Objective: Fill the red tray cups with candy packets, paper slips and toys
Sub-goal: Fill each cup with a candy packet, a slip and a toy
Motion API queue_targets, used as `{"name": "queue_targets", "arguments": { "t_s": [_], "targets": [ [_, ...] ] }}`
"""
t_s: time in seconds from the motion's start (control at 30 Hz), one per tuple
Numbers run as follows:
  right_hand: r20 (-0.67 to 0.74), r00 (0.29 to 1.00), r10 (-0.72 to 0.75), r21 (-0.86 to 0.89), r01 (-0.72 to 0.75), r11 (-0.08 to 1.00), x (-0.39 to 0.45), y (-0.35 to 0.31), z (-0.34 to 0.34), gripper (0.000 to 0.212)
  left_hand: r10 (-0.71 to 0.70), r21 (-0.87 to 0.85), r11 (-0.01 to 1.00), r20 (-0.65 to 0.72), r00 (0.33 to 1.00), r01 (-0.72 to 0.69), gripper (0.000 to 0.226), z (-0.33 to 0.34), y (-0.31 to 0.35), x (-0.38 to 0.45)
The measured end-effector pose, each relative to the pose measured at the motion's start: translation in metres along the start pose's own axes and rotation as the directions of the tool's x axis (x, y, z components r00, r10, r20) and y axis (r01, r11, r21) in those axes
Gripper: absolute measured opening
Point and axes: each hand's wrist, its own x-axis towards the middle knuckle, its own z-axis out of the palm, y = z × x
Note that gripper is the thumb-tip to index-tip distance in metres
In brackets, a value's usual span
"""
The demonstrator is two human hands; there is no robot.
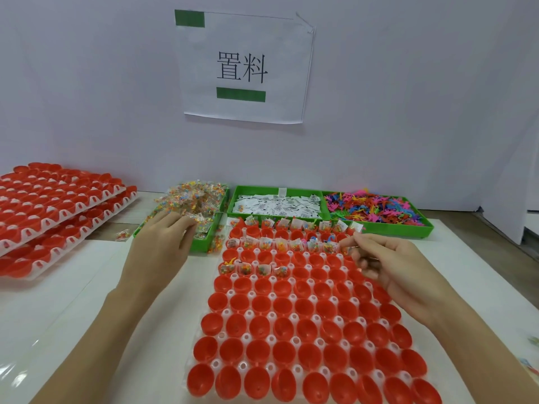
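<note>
I see the white table, and on it in front of me lies the red tray with many cups; only the far rows hold candy packets, paper slips and some toys, the near rows hold nothing. At far left a stack of red trays waits. Behind the tray stand three green bins: the candy packets at left, the paper slips in the middle, the coloured toys at right. My left hand lies on the candy bin, fingers bent down into the packets; I cannot tell if its grip has one. My right hand hovers over the tray's far right cups, its grip pinching something small that I cannot identify.
</note>
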Motion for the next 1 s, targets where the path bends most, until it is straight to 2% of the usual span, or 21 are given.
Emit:
{"name": "queue_targets", "arguments": {
  "t_s": [0.13, 0.23, 0.3, 0.37, 0.47, 0.57, 0.63, 0.7, 0.8, 1.0],
  "targets": [
    [-0.051, 0.998, -0.029, -0.014, 0.029, 0.999, -0.001, -0.002, 0.001, 0.024, 0.049, -0.060, 0.997, -0.075, 0.996, -0.053, 0.009, -0.008, 0.021, 0.003],
    [-0.206, 0.967, -0.146, -0.108, 0.126, 0.986, 0.001, 0.001, 0.001, 0.045, 0.072, -0.178, 0.979, -0.134, 0.988, -0.095, 0.009, -0.010, 0.045, 0.003],
    [-0.272, 0.929, -0.250, -0.181, 0.205, 0.962, 0.002, 0.002, -0.002, 0.039, 0.085, -0.268, 0.955, -0.151, 0.985, -0.124, 0.010, -0.010, 0.060, 0.002],
    [-0.307, 0.905, -0.295, -0.161, 0.256, 0.953, 0.005, 0.005, -0.006, 0.029, 0.137, -0.344, 0.922, -0.143, 0.980, -0.179, 0.013, -0.009, 0.071, -0.001],
    [-0.305, 0.904, -0.299, -0.142, 0.267, 0.953, 0.008, 0.008, -0.006, 0.018, 0.262, -0.360, 0.892, -0.082, 0.962, -0.273, 0.014, -0.008, 0.079, -0.006],
    [-0.257, 0.928, -0.269, -0.216, 0.216, 0.952, 0.018, 0.003, 0.001, 0.037, 0.362, -0.302, 0.885, -0.030, 0.932, -0.354, 0.013, -0.006, 0.079, -0.007],
    [-0.186, 0.952, -0.245, -0.334, 0.173, 0.927, 0.031, -0.007, 0.010, 0.046, 0.372, -0.277, 0.890, -0.020, 0.928, -0.362, 0.012, -0.005, 0.079, -0.008],
    [-0.103, 0.963, -0.248, -0.496, 0.166, 0.852, 0.050, -0.021, 0.016, 0.045, 0.310, -0.295, 0.906, -0.022, 0.951, -0.302, 0.009, -0.004, 0.081, -0.008],
    [0.037, 0.974, -0.225, -0.713, 0.183, 0.677, 0.089, -0.037, 0.025, 0.041, 0.210, -0.300, 0.931, -0.021, 0.978, -0.206, 0.009, -0.004, 0.082, -0.009],
    [0.138, 0.984, -0.110, -0.928, 0.168, 0.333, 0.166, -0.031, 0.038, 0.025, 0.182, -0.222, 0.957, -0.039, 0.983, -0.186, 0.008, -0.007, 0.077, -0.006]
  ]
}}
